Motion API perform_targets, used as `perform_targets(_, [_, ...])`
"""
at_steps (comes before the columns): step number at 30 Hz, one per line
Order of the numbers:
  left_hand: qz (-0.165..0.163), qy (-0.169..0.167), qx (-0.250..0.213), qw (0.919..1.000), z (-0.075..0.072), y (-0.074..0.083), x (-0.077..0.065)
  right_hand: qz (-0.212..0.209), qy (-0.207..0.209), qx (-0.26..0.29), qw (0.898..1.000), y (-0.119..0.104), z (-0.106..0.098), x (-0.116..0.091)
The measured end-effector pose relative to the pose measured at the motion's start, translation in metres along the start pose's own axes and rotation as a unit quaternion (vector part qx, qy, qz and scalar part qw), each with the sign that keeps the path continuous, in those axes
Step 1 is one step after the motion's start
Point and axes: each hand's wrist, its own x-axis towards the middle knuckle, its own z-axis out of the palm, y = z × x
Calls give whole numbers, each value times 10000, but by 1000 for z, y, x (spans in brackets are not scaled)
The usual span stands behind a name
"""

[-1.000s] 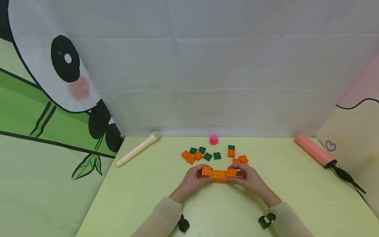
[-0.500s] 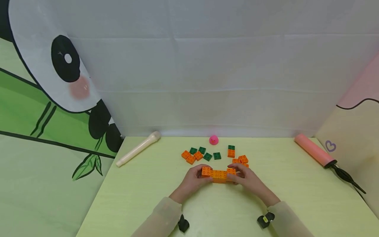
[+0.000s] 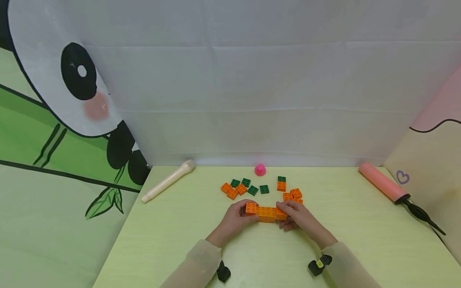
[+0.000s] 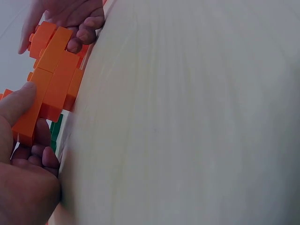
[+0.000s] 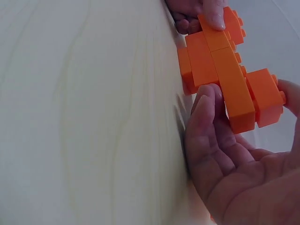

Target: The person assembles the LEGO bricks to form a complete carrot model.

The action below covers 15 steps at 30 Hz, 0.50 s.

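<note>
A build of orange toy bricks (image 3: 265,214) lies between the two hands, low over the table. Its middle is a row of joined bricks, with one raised brick at each end; layers show beneath it in the right wrist view. My left hand (image 3: 235,219) grips the left end, thumb (image 4: 19,101) on the front face and fingers behind and below. My right hand (image 3: 301,221) holds the right end: one digit touches the raised end brick (image 5: 265,96) while curled fingers (image 5: 211,117) lie under the build. The fingers partly hide both ends.
Behind the hands lie several loose green bricks (image 3: 253,190) and orange bricks (image 3: 232,194). To the right are a green-and-orange stack (image 3: 281,184) and more orange bricks (image 3: 296,193). A pink ball-like toy (image 3: 260,170), a pale tube (image 3: 169,181) and a pink hand pump (image 3: 381,182) lie farther out.
My right hand has shifted its hold: its thumb has left the front face, a finger now lies over the right raised brick, and the wrist has moved slightly left. The left hand stays put.
</note>
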Motion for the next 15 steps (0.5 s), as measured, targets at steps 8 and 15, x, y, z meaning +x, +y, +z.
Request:
perform_targets(8, [-26, 12, -51, 10000, 0, 0, 1, 35, -80, 136, 9999, -1, 0, 1])
perform_targets(15, [-88, 13, -34, 10000, 0, -1, 1, 40, -92, 181, 9998, -3, -1, 1])
